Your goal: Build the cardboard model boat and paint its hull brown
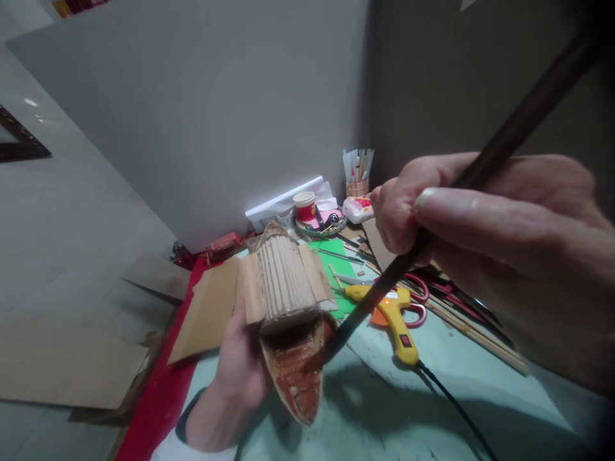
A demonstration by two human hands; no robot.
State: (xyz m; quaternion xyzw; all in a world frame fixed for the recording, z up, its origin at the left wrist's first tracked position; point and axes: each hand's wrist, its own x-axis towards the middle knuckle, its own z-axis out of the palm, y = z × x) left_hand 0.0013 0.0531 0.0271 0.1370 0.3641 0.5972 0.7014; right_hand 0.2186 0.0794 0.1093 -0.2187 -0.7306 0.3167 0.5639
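My left hand (243,362) grips a small cardboard model boat (283,288) from its left side and underneath. A ribbed, curved roof covers its middle, with flat tan flaps on both sides. The near end of the hull is reddish-brown inside. Close to the camera, my right hand (504,237) pinches a dark paintbrush (401,262) between thumb and fingers. The brush slants down to the left, its blurred tip at the brown part of the hull. Whether the bristles touch it I cannot tell for sure. The boat hides most of my left fingers.
Right of the boat lie a yellow glue gun (398,320) with a black cord, red-handled scissors (418,314), thin wooden sticks (475,333) and a green sheet (334,253). Farther back stand a red paper cup (304,208) and a pot of sticks (357,187). Cardboard (211,310) lies left.
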